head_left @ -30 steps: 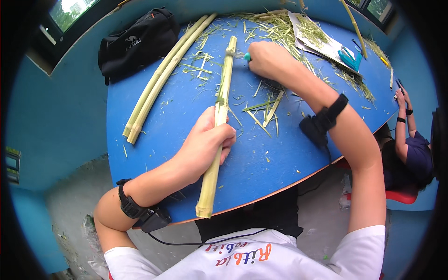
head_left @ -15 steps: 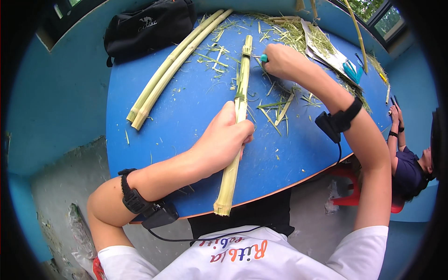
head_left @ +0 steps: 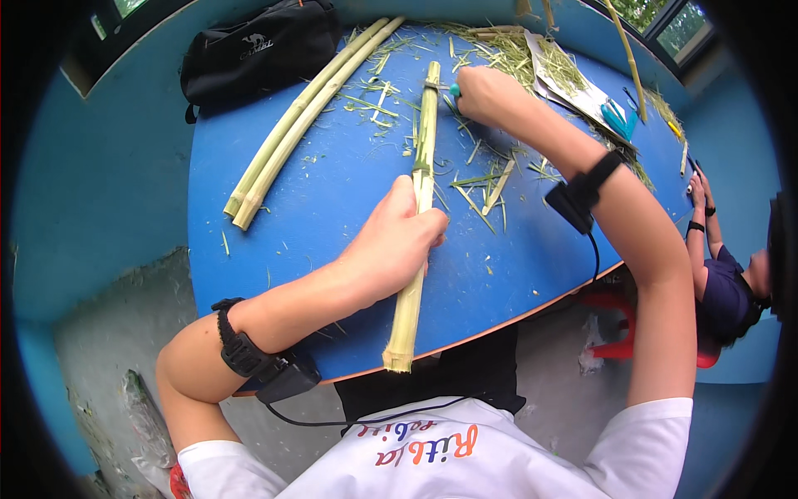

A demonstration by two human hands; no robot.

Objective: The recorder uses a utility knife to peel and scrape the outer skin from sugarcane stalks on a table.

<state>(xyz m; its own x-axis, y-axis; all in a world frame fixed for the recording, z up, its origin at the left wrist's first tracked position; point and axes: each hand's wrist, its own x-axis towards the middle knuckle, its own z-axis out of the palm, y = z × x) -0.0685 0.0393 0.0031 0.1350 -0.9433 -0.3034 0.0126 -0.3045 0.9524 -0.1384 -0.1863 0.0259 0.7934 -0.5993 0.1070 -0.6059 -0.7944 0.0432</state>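
My left hand (head_left: 389, 243) is wrapped round the middle of a pale green cane stalk (head_left: 426, 137). The stalk slants away from me, and its frayed lower end overhangs the near edge of the table. At its far end, my right hand (head_left: 490, 96) is closed on a teal-handled knife (head_left: 455, 90), its grey blade lying across the stalk near the tip. Much of the handle is hidden by the fingers. Green and pale strips lie beside the stalk, among them a wide pale sliver (head_left: 499, 188).
Two long cane stalks (head_left: 309, 125) lie side by side on the blue table (head_left: 332, 208). A black bag (head_left: 258, 54) sits at the far left. Shavings partly cover a white board (head_left: 569, 75) at the far right, near a teal tool (head_left: 619, 121). Another person (head_left: 723, 283) works at the right.
My right hand and the knife have moved slightly left and farther away, toward the stalk's tip. The stalk's far end has shifted a little left; my left hand keeps its grip.
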